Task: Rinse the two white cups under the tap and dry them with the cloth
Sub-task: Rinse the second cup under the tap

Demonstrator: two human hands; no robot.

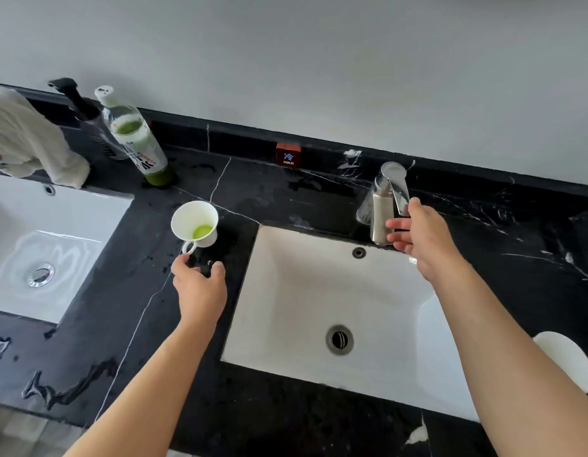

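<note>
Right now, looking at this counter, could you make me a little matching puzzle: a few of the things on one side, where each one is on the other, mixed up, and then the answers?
Things:
1. white cup
2. cloth
3. green bottle
4. right hand

Places:
A. at the tap behind the right-hand sink
B. on the dark counter between the two sinks, with green liquid inside
C. heaped at the far left, behind the left sink
D. standing by the back wall, next to a black pump dispenser

Pairs: 1-B, 2-C, 3-D, 4-A
</note>
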